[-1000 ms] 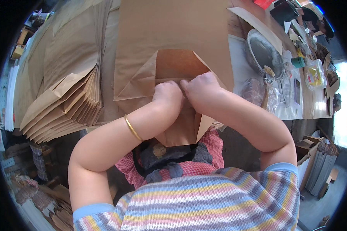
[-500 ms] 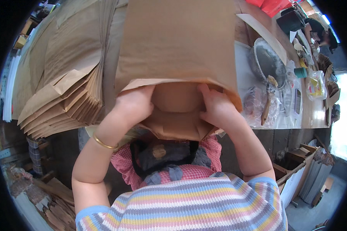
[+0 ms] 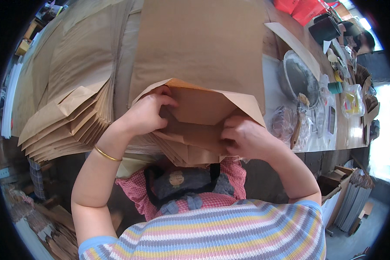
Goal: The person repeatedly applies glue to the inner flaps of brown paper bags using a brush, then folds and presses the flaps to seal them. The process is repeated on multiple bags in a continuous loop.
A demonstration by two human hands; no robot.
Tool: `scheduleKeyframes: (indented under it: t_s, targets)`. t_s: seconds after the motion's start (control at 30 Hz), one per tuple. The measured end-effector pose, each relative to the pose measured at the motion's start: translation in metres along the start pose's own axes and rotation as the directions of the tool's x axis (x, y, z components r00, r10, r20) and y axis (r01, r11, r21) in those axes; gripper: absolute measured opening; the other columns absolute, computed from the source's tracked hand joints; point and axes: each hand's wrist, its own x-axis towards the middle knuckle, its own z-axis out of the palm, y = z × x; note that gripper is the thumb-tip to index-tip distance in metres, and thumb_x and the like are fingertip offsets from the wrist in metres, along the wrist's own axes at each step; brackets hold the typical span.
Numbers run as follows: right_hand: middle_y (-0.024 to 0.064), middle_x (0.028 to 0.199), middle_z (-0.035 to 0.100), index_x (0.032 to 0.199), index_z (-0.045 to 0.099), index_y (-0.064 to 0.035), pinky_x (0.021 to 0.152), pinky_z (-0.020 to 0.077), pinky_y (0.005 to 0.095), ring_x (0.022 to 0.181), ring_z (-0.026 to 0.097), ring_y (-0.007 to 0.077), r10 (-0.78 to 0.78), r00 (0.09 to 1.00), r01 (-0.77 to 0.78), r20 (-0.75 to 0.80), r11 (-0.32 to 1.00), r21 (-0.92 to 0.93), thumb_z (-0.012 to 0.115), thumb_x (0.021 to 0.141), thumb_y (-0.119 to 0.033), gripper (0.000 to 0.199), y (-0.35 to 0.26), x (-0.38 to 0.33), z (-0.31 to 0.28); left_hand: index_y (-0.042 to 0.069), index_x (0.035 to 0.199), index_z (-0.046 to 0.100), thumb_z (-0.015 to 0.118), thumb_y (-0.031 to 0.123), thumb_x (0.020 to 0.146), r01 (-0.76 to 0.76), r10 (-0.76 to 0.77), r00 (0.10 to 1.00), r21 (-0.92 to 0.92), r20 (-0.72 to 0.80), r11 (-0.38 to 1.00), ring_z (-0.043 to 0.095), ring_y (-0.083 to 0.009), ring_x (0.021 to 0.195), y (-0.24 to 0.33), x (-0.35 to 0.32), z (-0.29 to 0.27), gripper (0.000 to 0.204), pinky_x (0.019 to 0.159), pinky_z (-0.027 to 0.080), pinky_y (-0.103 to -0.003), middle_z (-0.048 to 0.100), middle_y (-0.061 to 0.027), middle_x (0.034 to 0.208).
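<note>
- Head view, brown paper bag [image 3: 199,56]: lies flat on the worktable, long axis running away from the person, open bottom end nearest the body; its folded flap [image 3: 203,104] is lifted toward the hands
- Head view, left hand [image 3: 149,113]: fingers curled over the left edge of the flap, pinching the paper; a gold bangle [image 3: 107,154] sits on the wrist
- Head view, right hand [image 3: 242,138]: closed on the lower right fold of the same end, thumb pressing the paper; it sits lower and nearer the body than the left
- Head view, relation: the bag's body lies straight ahead of both grips, the two hands flanking its near end, about equally close
- Head view, surroundings: stack of folded brown bags [image 3: 69,117] just left of the left hand; metal bowl [image 3: 297,78] well to the right
</note>
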Motion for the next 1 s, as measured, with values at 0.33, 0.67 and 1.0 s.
scheduleKeyframes:
  t_s: [0.33,0.67,1.0]
  targets:
    - [0.0186,0.082,0.067,0.087,0.066,-0.0015,0.071,0.0512,0.0418,0.078,0.065,0.0345,0.517,0.84,-0.542,-0.165,0.812,-0.214,0.07,0.079,-0.019,0.02,0.028,0.045,0.016,-0.002,0.085,0.067,0.071,0.011,0.076,0.114,-0.081,0.984,0.21,-0.161,0.971,0.063,-0.0332,0.094,-0.008,0.017,0.023,0.017,0.082,0.048,-0.04,0.064,-0.0172,0.103]
    - [0.0073,0.083,0.058,0.108,0.065,-0.0091,0.066,0.051,0.0401,0.082,0.062,0.0279,0.356,0.734,-0.613,-0.579,0.713,-0.339,0.068,0.074,-0.005,0.035,0.02,-0.121,-0.023,-0.002,0.089,0.062,0.071,0.013,0.077,0.06,-0.026,0.986,0.205,-0.165,0.977,0.058,-0.0377,0.092,-0.016,0.018,0.018,0.021,0.079,0.046,-0.042,0.06,-0.0181,0.095]
    - [0.0062,0.081,0.071,0.094,0.072,0.002,0.061,0.0485,0.0262,0.066,0.06,0.0086,0.44,0.287,-0.336,-0.851,0.878,0.341,0.075,0.083,-0.009,0.016,0.112,-0.154,-0.06,0.0,0.092,0.063,0.077,0.008,0.062,-0.088,0.094,0.995,0.547,0.017,0.832,0.04,-0.0424,0.129,0.04,-0.024,0.016,0.035,0.109,0.037,-0.045,0.04,-0.0242,0.14]
